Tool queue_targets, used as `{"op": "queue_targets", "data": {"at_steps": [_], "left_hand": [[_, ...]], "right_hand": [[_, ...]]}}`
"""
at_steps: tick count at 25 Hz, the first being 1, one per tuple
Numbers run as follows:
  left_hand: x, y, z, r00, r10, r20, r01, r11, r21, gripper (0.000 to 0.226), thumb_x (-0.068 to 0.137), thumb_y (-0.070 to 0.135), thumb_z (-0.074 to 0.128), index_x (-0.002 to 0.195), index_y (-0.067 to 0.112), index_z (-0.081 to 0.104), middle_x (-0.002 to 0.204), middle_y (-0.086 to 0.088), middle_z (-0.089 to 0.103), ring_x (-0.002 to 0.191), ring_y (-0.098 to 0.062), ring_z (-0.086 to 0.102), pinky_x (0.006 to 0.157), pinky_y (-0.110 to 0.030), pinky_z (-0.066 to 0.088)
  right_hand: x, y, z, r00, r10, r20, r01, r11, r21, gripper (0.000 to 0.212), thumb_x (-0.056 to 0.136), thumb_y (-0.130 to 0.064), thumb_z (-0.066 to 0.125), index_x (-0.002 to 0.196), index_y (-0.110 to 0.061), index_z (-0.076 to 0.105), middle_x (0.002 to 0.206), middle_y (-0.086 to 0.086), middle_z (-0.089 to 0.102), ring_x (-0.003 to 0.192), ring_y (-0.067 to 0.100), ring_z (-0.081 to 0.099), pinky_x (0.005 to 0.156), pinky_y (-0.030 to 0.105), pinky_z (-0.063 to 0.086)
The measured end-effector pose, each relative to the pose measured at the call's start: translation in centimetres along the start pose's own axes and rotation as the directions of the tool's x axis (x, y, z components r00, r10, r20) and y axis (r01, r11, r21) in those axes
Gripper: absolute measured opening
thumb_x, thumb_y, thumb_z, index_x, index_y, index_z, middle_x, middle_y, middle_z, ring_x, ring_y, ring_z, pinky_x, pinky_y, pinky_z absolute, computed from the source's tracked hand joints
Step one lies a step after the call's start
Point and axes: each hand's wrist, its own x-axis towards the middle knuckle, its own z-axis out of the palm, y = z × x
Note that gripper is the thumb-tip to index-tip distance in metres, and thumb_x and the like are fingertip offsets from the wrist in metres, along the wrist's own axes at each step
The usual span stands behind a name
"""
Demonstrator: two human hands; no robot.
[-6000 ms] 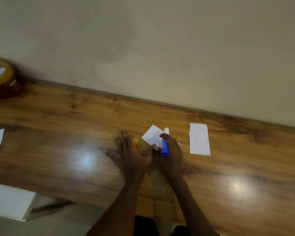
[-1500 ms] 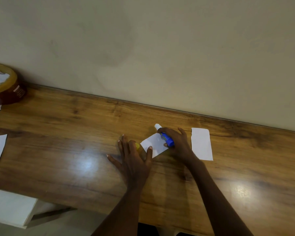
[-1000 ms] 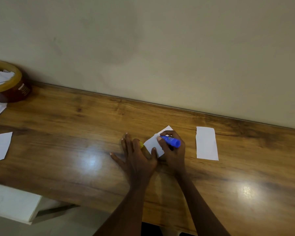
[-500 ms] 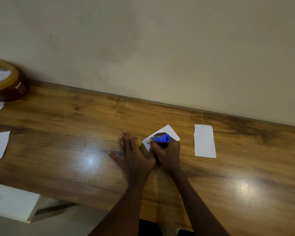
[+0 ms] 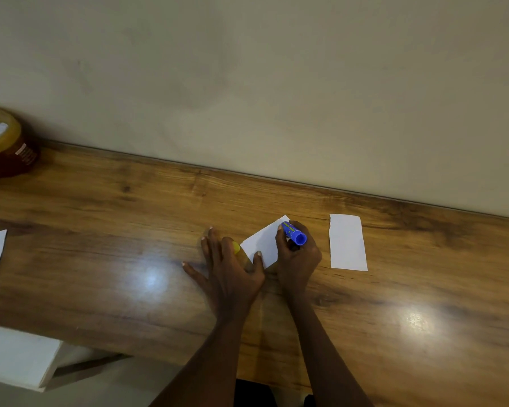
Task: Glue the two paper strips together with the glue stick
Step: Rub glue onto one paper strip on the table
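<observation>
Glue stick (image 5: 294,234) gripped in my right hand (image 5: 299,257), tip on strip (image 5: 262,243) between hands — left hand (image 5: 228,265) flat, thumb pinning corner. Stroke lightly toward edges; second strip (image 5: 347,242) beside right hand.

Looks dim and yellowish, lit from overhead. Shows two soft white glare patches on the glossy table (image 5: 100,230): one near its middle, one toward its right end. Darkens along its back edge. Softens and bends slightly at its left end.
</observation>
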Motion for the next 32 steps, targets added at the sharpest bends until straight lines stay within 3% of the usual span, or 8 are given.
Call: {"op": "queue_targets", "data": {"at_steps": [4, 8, 10, 13, 15, 18, 25, 32], "left_hand": [[0.0, -0.1, 0.1, 1.0, -0.001, 0.002, 0.001, 1.0, 0.014, 0.058, 0.071, 0.047, 0.059, 0.116, 0.016, 0.039, 0.15, -0.011, 0.026, 0.141, -0.029, 0.015, 0.105, -0.059, -0.011], [0.0, -0.1, 0.1, 1.0, -0.003, -0.009, 0.003, 1.0, 0.024, 0.06, 0.07, 0.047, 0.06, 0.117, 0.016, 0.04, 0.15, -0.012, 0.028, 0.14, -0.03, 0.017, 0.105, -0.059, -0.011], [0.0, 0.0, 0.1, 1.0, 0.001, -0.017, 0.0, 1.0, 0.03, 0.06, 0.071, 0.048, 0.06, 0.118, 0.015, 0.039, 0.149, -0.012, 0.029, 0.14, -0.03, 0.018, 0.105, -0.059, -0.011], [0.0, 0.1, 0.0, 1.0, 0.001, -0.016, -0.001, 0.999, 0.032, 0.06, 0.072, 0.048, 0.059, 0.118, 0.015, 0.04, 0.15, -0.011, 0.028, 0.141, -0.03, 0.017, 0.104, -0.056, -0.014], [0.0, 0.0, 0.0, 1.0, -0.005, -0.009, 0.005, 0.999, 0.033, 0.06, 0.071, 0.048, 0.059, 0.119, 0.016, 0.04, 0.15, -0.011, 0.027, 0.141, -0.029, 0.015, 0.105, -0.056, -0.013], [0.0, 0.2, 0.0, 1.0, -0.005, 0.002, 0.005, 1.0, 0.016, 0.059, 0.071, 0.046, 0.06, 0.118, 0.015, 0.041, 0.15, -0.011, 0.027, 0.141, -0.029, 0.015, 0.106, -0.059, -0.011], [0.1, 0.2, -0.2, 1.0, -0.015, 0.012, 0.015, 1.0, -0.019, 0.06, 0.075, 0.045, 0.06, 0.121, 0.012, 0.04, 0.149, -0.013, 0.03, 0.14, -0.032, 0.018, 0.106, -0.061, -0.009], [-0.2, 0.4, -0.4, 0.999, -0.028, -0.017, 0.026, 0.993, -0.112, 0.043, 0.083, 0.044, 0.045, 0.114, 0.014, 0.042, 0.147, -0.014, 0.033, 0.139, -0.032, 0.021, 0.107, -0.059, -0.009]], "right_hand": [[0.4, -0.3, 0.3, 0.996, 0.076, -0.043, -0.075, 0.997, 0.03, 0.034, 0.076, -0.004, 0.066, 0.108, 0.002, 0.057, 0.105, 0.022, 0.066, 0.089, 0.024, 0.06, 0.079, 0.025, 0.045], [0.3, -0.1, -0.4, 0.991, 0.002, -0.132, 0.01, 0.996, 0.092, 0.032, 0.078, 0.0, 0.062, 0.108, 0.006, 0.055, 0.103, 0.027, 0.064, 0.089, 0.026, 0.058, 0.081, 0.009, 0.04], [0.1, 0.1, -1.4, 0.988, -0.023, -0.154, 0.036, 0.996, 0.086, 0.032, 0.078, -0.001, 0.058, 0.109, 0.005, 0.055, 0.106, 0.028, 0.063, 0.093, 0.023, 0.055, 0.089, 0.022, 0.037], [0.0, 1.0, -3.0, 0.99, -0.095, 0.102, 0.11, 0.982, -0.152, 0.033, 0.077, -0.005, 0.059, 0.11, 0.001, 0.056, 0.114, 0.026, 0.061, 0.104, 0.031, 0.055, 0.099, 0.047, 0.031], [-0.1, 1.5, -3.8, 0.933, -0.074, 0.351, 0.221, 0.889, -0.4, 0.037, 0.079, -0.014, 0.063, 0.115, -0.009, 0.054, 0.128, 0.02, 0.053, 0.12, 0.035, 0.045, 0.105, 0.053, 0.019], [-0.2, 2.0, -4.2, 0.876, -0.044, 0.48, 0.325, 0.788, -0.522, 0.042, 0.083, -0.029, 0.059, 0.122, -0.019, 0.049, 0.142, 0.01, 0.04, 0.136, 0.028, 0.025, 0.11, 0.056, 0.013], [-0.3, 1.8, -4.0, 0.917, 0.001, 0.399, 0.235, 0.807, -0.542, 0.045, 0.079, -0.036, 0.06, 0.121, -0.025, 0.047, 0.143, 0.005, 0.04, 0.137, 0.024, 0.021, 0.109, 0.054, 0.008], [0.2, 0.8, -3.6, 0.928, 0.055, 0.37, 0.177, 0.807, -0.564, 0.05, 0.076, -0.036, 0.061, 0.122, -0.03, 0.043, 0.141, -0.001, 0.04, 0.136, 0.021, 0.02, 0.109, 0.053, 0.007]]}}
